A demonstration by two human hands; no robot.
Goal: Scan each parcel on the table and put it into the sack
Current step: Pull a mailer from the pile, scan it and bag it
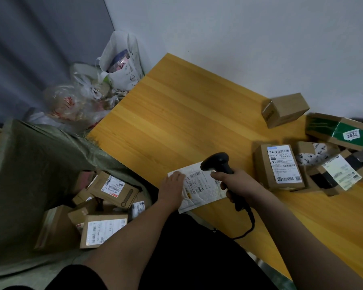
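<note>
A white bubble mailer (199, 186) with a barcode label lies flat at the near edge of the wooden table (176, 114). My left hand (172, 189) rests on its left end with the fingers laid flat. My right hand (237, 183) grips the handle of a black barcode scanner (217, 162), whose head hangs just above the mailer's label. The green woven sack (36, 160) stands open on the floor to the left, holding several labelled cardboard boxes (113, 188).
Several cardboard parcels (281, 166) are piled at the table's right side, one small box (285, 109) set apart near the wall. Plastic bags (122, 65) crowd the corner behind the sack. The scanner's cable (249, 225) trails off the table's front edge.
</note>
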